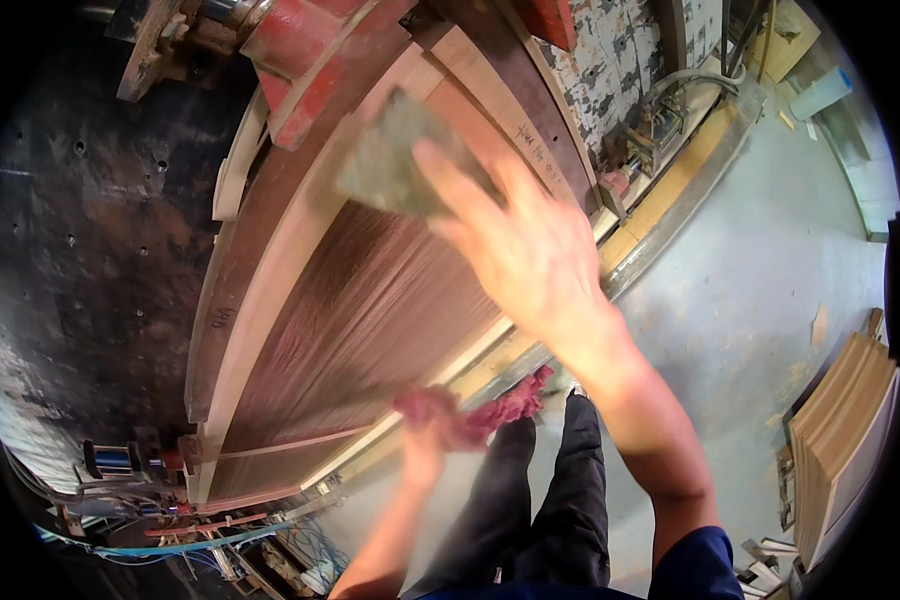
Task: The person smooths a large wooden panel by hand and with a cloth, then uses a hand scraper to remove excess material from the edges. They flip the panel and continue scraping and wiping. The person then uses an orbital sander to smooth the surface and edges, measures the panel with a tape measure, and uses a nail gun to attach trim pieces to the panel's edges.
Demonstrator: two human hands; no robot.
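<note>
Two holds are noted: a blurred grey-green pad (385, 160) is held in the right hand's (530, 245) grip at eleven o'clock, above the dark panel's (360, 275) far end, and a red cloth (515, 402) is bunched in the left hand's (425, 448) grip toward six o'clock. Contact under the pad cannot be confirmed; if tilted, the pale strip (270, 300) could be scored, and the cloth's loose end could be snagged at the near edge.

Red bracket (305, 60) blks top-L, rm over panel (360, 295)
</note>
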